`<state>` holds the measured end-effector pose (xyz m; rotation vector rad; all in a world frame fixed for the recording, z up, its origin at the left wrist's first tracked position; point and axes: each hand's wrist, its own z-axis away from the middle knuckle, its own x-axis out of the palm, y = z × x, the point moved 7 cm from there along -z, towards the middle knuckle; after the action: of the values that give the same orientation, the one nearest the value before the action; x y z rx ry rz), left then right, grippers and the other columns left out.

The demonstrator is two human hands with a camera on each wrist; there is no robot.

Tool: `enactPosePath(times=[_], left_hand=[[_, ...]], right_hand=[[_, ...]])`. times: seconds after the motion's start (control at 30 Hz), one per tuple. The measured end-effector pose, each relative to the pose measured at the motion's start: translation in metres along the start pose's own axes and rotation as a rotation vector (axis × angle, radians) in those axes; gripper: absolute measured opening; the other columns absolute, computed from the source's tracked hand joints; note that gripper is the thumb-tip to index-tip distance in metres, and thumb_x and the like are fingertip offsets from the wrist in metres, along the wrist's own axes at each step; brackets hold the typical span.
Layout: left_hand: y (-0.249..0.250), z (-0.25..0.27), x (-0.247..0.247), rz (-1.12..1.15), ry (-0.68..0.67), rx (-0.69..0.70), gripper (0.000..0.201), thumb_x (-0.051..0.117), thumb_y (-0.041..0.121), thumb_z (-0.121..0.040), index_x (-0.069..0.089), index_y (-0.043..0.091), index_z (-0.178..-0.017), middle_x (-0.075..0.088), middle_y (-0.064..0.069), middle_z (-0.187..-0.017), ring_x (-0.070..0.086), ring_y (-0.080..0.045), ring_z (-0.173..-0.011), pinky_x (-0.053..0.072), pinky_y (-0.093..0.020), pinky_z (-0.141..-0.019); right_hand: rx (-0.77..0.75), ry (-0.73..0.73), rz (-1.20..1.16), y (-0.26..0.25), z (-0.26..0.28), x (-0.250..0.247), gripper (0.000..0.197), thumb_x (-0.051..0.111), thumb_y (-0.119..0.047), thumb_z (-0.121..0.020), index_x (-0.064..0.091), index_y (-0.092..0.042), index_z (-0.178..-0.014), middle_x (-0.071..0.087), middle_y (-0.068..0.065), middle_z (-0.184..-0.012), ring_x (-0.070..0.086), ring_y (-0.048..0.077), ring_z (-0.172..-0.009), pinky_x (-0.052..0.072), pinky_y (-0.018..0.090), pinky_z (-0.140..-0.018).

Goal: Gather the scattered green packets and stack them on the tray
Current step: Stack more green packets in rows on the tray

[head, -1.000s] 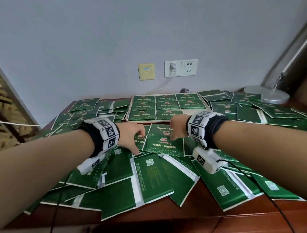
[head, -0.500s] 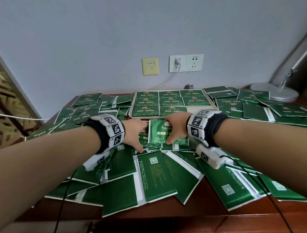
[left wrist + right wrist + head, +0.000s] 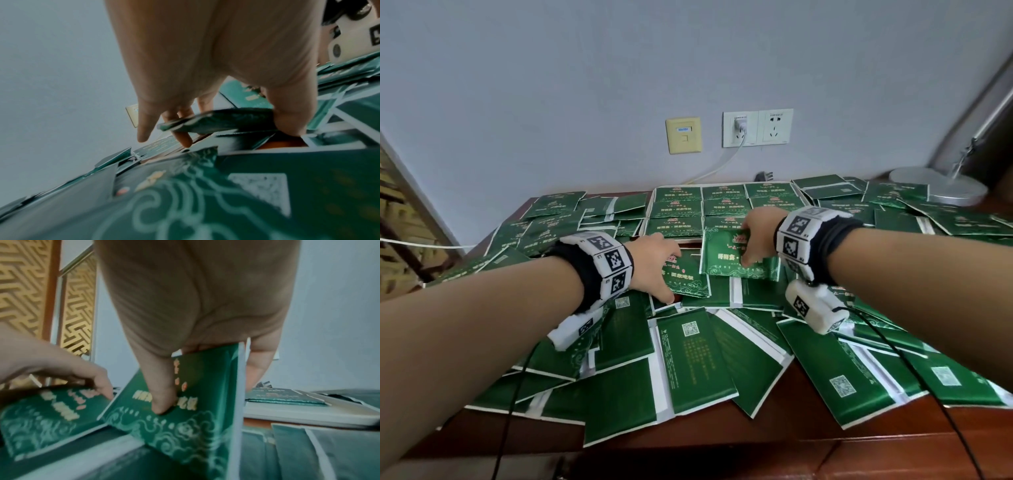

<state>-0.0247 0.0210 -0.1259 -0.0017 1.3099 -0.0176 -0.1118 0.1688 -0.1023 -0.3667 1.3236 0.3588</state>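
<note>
Green packets lie scattered all over the wooden table. A white tray (image 3: 651, 208) at the back middle holds rows of packets. My right hand (image 3: 755, 236) pinches one green packet (image 3: 726, 257), thumb on its printed face, and holds it tilted up just in front of the tray; the same packet (image 3: 195, 402) fills the right wrist view. My left hand (image 3: 654, 263) grips a second green packet (image 3: 683, 274) by its edges, lifted slightly off the pile, seen edge-on as a dark packet (image 3: 218, 121) between thumb and fingers.
More packets cover the table's left (image 3: 551, 212), right (image 3: 945, 219) and front (image 3: 698, 359). A silver lamp base (image 3: 941, 185) stands at the back right. Wall sockets (image 3: 756, 128) with a plugged cable sit above the tray. The table's bare front edge (image 3: 791, 455) is near me.
Both hands have moved forward toward the tray. The right hand has lifted and tilted its packet up; the left hand has closed on a packet beside it.
</note>
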Motion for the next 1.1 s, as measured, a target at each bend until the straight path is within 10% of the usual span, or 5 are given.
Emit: enactPosePath(times=[0.27, 0.43, 0.5, 0.73, 1.1], left_hand=[[0.003, -0.006, 0.004, -0.018, -0.021, 0.006, 0.092, 0.077, 0.045, -0.073, 0.030, 0.014, -0.146, 0.037, -0.005, -0.143, 0.042, -0.020, -0.127, 0.040, -0.030, -0.103], [-0.002, -0.006, 0.000, -0.028, -0.011, -0.011, 0.092, 0.077, 0.048, -0.072, 0.031, 0.015, -0.145, 0.040, -0.005, -0.137, 0.046, -0.020, -0.120, 0.043, -0.030, -0.099], [-0.005, -0.006, -0.004, -0.030, -0.005, -0.020, 0.093, 0.077, 0.049, -0.072, 0.031, 0.014, -0.145, 0.039, -0.005, -0.138, 0.046, -0.020, -0.121, 0.042, -0.032, -0.101], [-0.006, -0.016, -0.032, -0.007, 0.033, -0.047, 0.094, 0.075, 0.048, -0.074, 0.027, 0.014, -0.147, 0.033, -0.006, -0.149, 0.042, -0.020, -0.129, 0.038, -0.031, -0.105], [0.041, -0.114, -0.067, -0.024, 0.114, -0.023, 0.095, 0.076, 0.051, -0.071, 0.033, 0.010, -0.145, 0.043, -0.011, -0.143, 0.046, -0.027, -0.126, 0.041, -0.037, -0.102]], right_hand=[[-0.071, 0.000, 0.001, -0.018, 0.003, 0.027, 0.045, 0.049, -0.005, -0.087, 0.040, -0.006, -0.130, 0.057, 0.010, -0.114, 0.059, 0.025, -0.100, 0.052, 0.033, -0.083], [-0.160, -0.109, 0.029, -0.021, 0.011, 0.036, 0.101, 0.077, -0.063, -0.057, 0.029, -0.018, -0.133, 0.046, 0.005, -0.122, 0.051, 0.023, -0.107, 0.048, 0.042, -0.092], [-0.191, -0.098, 0.112, -0.022, 0.016, 0.033, 0.110, 0.083, -0.063, -0.047, 0.027, -0.020, -0.131, 0.045, 0.004, -0.119, 0.051, 0.022, -0.103, 0.048, 0.044, -0.091], [-0.111, 0.032, -0.022, 0.017, 0.013, -0.017, 0.090, 0.083, -0.024, -0.064, 0.029, -0.016, -0.136, 0.046, 0.010, -0.121, 0.055, 0.026, -0.101, 0.053, 0.041, -0.086], [0.065, 0.009, 0.284, 0.094, -0.047, -0.035, 0.086, 0.082, -0.029, -0.068, 0.033, -0.014, -0.138, 0.055, 0.011, -0.121, 0.059, 0.028, -0.102, 0.052, 0.040, -0.087]])
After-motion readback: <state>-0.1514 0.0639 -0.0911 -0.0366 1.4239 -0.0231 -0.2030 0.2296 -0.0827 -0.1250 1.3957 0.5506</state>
